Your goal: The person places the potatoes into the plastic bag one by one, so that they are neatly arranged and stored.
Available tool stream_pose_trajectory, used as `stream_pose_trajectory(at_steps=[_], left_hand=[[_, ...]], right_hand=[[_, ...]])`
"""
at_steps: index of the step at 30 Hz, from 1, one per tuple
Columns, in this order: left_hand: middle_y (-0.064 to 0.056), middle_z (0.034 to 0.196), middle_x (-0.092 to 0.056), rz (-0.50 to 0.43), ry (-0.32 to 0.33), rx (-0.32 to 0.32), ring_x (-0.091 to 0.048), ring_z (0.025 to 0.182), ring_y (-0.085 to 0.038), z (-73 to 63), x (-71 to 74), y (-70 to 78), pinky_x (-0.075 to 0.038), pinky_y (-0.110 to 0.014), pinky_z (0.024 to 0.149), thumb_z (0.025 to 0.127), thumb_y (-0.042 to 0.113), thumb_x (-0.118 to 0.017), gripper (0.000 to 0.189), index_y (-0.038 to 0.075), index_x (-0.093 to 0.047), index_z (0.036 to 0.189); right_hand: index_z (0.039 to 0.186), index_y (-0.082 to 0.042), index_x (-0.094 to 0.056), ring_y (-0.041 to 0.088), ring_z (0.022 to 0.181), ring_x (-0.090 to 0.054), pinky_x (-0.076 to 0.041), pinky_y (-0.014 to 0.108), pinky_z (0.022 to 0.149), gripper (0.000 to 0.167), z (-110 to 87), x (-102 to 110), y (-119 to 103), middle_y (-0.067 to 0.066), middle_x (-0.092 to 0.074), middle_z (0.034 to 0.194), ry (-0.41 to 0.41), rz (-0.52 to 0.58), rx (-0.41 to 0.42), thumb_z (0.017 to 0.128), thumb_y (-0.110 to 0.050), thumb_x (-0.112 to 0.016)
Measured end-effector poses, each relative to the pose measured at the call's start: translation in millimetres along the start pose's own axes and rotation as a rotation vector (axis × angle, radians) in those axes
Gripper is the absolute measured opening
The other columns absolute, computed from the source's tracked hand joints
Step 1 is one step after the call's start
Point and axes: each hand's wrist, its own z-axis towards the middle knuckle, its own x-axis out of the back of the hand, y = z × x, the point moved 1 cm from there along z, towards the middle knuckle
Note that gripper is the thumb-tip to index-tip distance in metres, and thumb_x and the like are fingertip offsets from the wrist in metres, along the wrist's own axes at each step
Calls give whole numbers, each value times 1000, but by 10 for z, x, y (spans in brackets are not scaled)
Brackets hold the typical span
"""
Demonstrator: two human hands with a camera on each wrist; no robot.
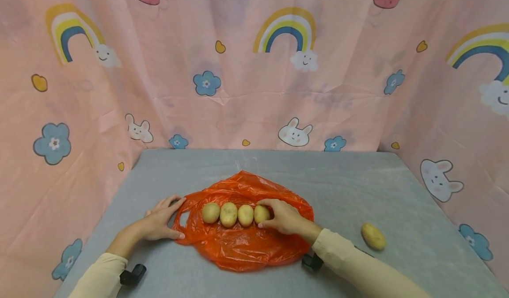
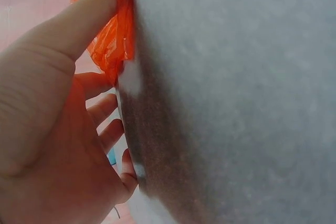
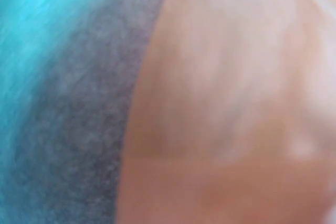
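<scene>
An orange plastic bag point(image 1: 242, 249) lies flat on the grey table, with several potatoes point(image 1: 228, 214) in a row across its middle. My right hand point(image 1: 284, 217) holds the rightmost potato point(image 1: 261, 214) of the row between thumb and fingers. At the bag's left end, my left hand point(image 1: 161, 220) touches the edge beside the handle hole, thumb and fingers spread apart. The left wrist view shows that thumb against the orange plastic point(image 2: 107, 45) and the other fingers resting on the table. The right wrist view is blurred and shows mostly skin.
A single potato point(image 1: 373, 236) lies on the grey table point(image 1: 342, 178) to the right, beyond my right forearm. A pink curtain point(image 1: 238, 116) with printed rainbows and flowers encloses the back and sides. Each wrist carries a black camera point(image 1: 133, 275).
</scene>
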Motion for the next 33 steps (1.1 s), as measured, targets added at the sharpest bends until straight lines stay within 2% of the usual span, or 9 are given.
stream_pose_trajectory(at_steps=[7,12,18,23,29,33], left_hand=[[-22,157,-31,8,18,-13,-30,140,-48,-13,6,18,-34,-68,92,74,52,-85,108,6,-33,158],[-22,157,-31,2,23,-6,-30,141,-48,-9,-5,-6,-32,-71,93,74,54,-85,109,7,-33,158],[-21,158,-31,1,21,-7,-29,142,-48,8,-26,-26,-32,-71,94,74,58,-83,110,9,-33,159],[-21,159,-30,-9,9,9,-28,144,-48,10,-17,12,-32,-71,95,74,52,-86,109,9,-33,159],[-19,160,-29,-8,-6,33,-27,145,-46,-5,-17,45,-32,-69,96,75,49,-86,108,9,-33,159],[-20,159,-30,-12,2,22,-27,145,-47,-6,-10,27,-32,-70,95,74,52,-85,108,8,-33,158]], right_hand=[[138,-12,-61,27,122,-59,-46,55,103,56,-5,21,1,9,-63,137,-30,31,33,86,-21,-81],[141,-9,-58,29,127,-57,-43,57,108,59,-22,30,37,12,-60,141,-47,79,68,88,-20,-80],[145,-4,-51,31,129,-56,-43,57,108,63,-32,68,103,15,-58,143,-71,143,95,92,-26,-76],[145,-4,-50,32,128,-57,-45,57,106,61,-54,105,151,15,-59,141,-90,175,106,96,-33,-70],[144,-7,-52,33,131,-55,-44,58,107,56,-114,168,159,15,-58,142,-68,197,102,97,-32,-68],[143,-6,-54,36,131,-54,-44,59,106,54,-184,239,161,15,-58,142,-21,183,132,97,-32,-68]])
